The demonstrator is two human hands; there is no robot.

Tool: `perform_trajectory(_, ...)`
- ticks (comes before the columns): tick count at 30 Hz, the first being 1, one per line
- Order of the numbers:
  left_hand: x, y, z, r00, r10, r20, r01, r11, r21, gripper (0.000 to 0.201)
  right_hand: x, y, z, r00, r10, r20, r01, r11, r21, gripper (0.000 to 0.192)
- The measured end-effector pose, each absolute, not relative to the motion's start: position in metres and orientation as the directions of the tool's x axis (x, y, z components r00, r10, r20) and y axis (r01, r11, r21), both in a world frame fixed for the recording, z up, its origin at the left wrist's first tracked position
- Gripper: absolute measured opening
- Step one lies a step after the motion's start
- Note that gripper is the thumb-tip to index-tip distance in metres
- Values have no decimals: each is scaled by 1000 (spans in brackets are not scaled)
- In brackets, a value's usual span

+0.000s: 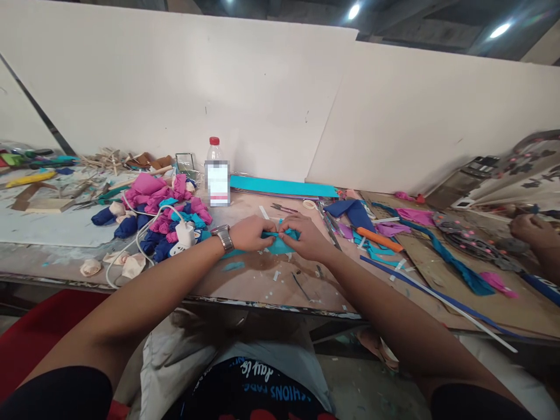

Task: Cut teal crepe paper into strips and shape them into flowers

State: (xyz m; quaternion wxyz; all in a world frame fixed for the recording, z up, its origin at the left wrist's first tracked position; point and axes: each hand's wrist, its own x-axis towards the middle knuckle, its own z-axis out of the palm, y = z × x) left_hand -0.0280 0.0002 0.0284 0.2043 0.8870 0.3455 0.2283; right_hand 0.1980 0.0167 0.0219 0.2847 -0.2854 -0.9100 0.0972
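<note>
Both my hands meet at mid-desk over a piece of teal crepe paper (pixel 279 241). Left hand (pixel 248 233) is closed, pinching the paper's left end; right hand (pixel 306 236) is closed too, fingertips pinched into the bunched middle. The paper rests on the desk (pixel 262 280) just in front of a plastic bottle (pixel 217 175).

Judgement on handling: very light, soft, crinkly, tears easily if pulled hard; it holds a crease. Best held by fingertip pinches at the gathered folds, not by the loose edge.

Left of my hands: a pile of pink and blue paper bundles (pixel 161 219) and a white cable (pixel 140 233). To the right: an orange roll (pixel 380 239). Another person's hand (pixel 531 228) is at the far right.
</note>
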Motion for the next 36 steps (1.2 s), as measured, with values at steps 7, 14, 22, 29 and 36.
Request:
perform_trajectory(7,-29,1,31,674,698,241,471,-657,588,16,198,16,24,-678,559,477,453,829,-328,19)
perform_trajectory(14,-28,2,30,631,715,301,403,-634,660,27,198,11,29,-655,558,509,463,829,-313,18)
perform_trajectory(22,-24,-2,30,633,691,349,454,-697,555,27,198,10,28,-639,578,508,473,816,-332,10)
perform_trajectory(29,-27,0,30,631,717,296,462,-654,599,31,200,11,29,-625,601,498,493,799,-345,11)
perform_trajectory(36,-29,5,28,647,716,262,418,-621,663,26,200,12,31,-636,580,509,467,814,-344,10)
